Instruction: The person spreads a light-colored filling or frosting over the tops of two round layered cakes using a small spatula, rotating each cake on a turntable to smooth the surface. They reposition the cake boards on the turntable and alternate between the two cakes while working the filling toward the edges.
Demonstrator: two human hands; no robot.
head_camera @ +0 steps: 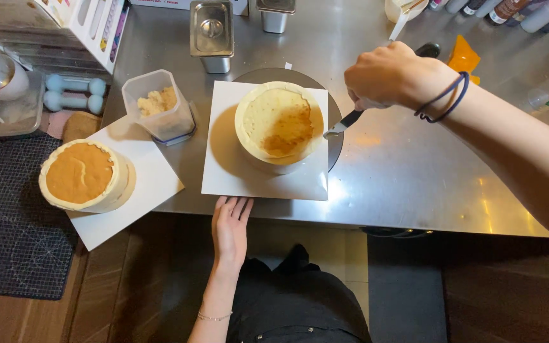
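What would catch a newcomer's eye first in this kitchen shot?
The round cake on a white board at centre, its top partly spread with caramel-coloured filling. The right hand holds a palette knife at its edge; the left hand touches the board's front. A second, fully covered cake sits at left.

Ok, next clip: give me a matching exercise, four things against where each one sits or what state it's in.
Things:
1. left hand
2. right hand
3. clear tub of crumbs
4. second cake

Places or states:
A. holds a spatula against the centre cake's side
B. fingertips on the white board's near edge
C. on its own board, far left, brown top
D. between the two cakes

Pairs: 1-B, 2-A, 3-D, 4-C
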